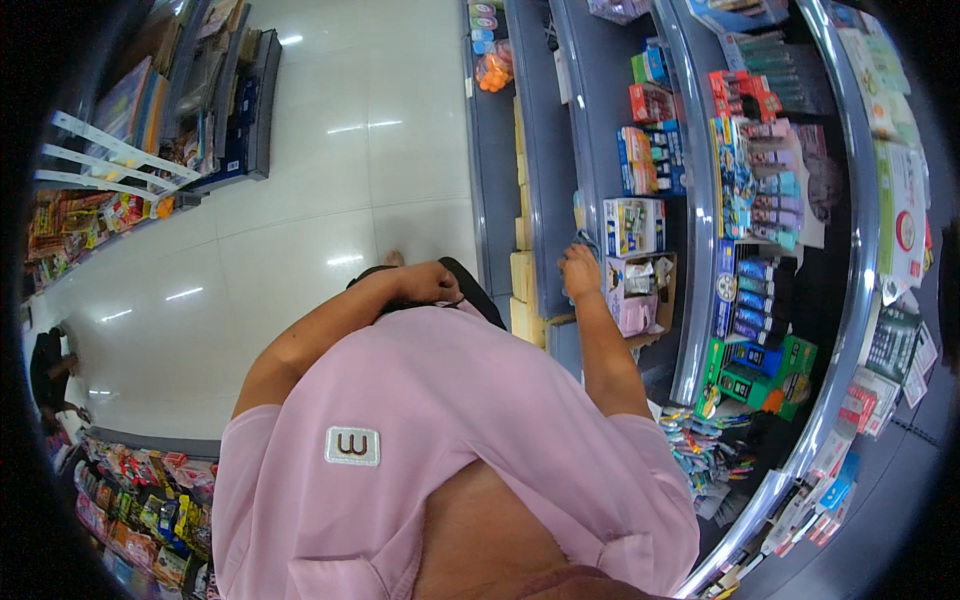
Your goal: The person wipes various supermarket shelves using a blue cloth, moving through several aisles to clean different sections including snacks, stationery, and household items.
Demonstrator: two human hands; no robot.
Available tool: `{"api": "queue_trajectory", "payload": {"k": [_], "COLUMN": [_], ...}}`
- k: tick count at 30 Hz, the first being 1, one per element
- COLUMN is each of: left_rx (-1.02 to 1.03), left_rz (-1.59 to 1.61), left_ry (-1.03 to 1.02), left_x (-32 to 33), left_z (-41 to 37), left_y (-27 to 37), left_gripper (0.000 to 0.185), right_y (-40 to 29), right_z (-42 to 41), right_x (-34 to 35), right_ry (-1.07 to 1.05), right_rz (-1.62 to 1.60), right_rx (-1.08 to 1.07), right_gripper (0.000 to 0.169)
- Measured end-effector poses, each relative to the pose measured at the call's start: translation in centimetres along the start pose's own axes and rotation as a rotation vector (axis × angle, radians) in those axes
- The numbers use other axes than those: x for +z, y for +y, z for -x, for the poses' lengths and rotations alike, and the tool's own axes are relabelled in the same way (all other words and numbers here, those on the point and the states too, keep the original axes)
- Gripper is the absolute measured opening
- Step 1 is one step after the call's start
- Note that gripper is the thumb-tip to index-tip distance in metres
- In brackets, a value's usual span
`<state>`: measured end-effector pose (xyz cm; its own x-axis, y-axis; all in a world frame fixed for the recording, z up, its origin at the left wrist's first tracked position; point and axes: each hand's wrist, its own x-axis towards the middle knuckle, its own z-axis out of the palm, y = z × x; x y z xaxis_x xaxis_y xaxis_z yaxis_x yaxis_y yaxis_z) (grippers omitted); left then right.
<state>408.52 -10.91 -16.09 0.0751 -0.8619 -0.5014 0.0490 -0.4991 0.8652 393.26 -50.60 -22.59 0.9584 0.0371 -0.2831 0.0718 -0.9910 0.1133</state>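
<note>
My right hand (pixel 581 272) reaches into a grey shelf unit, over a lower shelf board (pixel 553 225). Its fingers are bent beside a small bluish item (pixel 587 238); whether they grip it cannot be made out. Just right of this hand stand an open carton (pixel 651 294) of small white and pink packages and a display box (pixel 634 227) of small goods. My left hand (pixel 433 283) is curled in front of my waist, by the hem of my pink shirt (pixel 450 390). Nothing shows clearly in it, and its inner side is hidden.
Right-hand shelves hold boxed stationery, a green display box (pixel 757 375) and a bundle of pens (pixel 701 442). An orange-filled bag (pixel 495 69) sits farther up. Tiled floor (pixel 322 187) runs along the left, with snack racks (pixel 142 517) behind. Another person (pixel 51 367) is at far left.
</note>
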Motion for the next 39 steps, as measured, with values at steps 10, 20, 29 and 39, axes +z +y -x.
{"api": "queue_trajectory", "payload": {"k": [10, 20, 29, 39], "left_rx": [-0.006, -0.108, -0.130, -0.130], "left_rz": [0.061, 0.230, 0.296, 0.351], "left_ry": [0.102, 0.208, 0.308, 0.323], "left_x": [-7.3, -17.1, -23.4, -29.5], "left_z": [-1.2, -4.0, -6.7, -10.2], "left_y": [-1.1, 2.2, 4.6, 6.2], "left_gripper": [0.031, 0.026, 0.024, 0.025], "right_y": [2.9, 5.6, 8.7, 10.9], "right_z": [-10.3, -26.6, -41.6, -51.8], "right_x": [-0.3, -6.9, -12.4, -16.5], "right_ry": [-0.024, 0.039, 0.088, 0.413], "right_rz": [0.087, 0.060, 0.044, -0.071], "right_rx": [-0.104, -0.252, -0.222, -0.077], "right_gripper": [0.019, 0.017, 0.021, 0.030]}}
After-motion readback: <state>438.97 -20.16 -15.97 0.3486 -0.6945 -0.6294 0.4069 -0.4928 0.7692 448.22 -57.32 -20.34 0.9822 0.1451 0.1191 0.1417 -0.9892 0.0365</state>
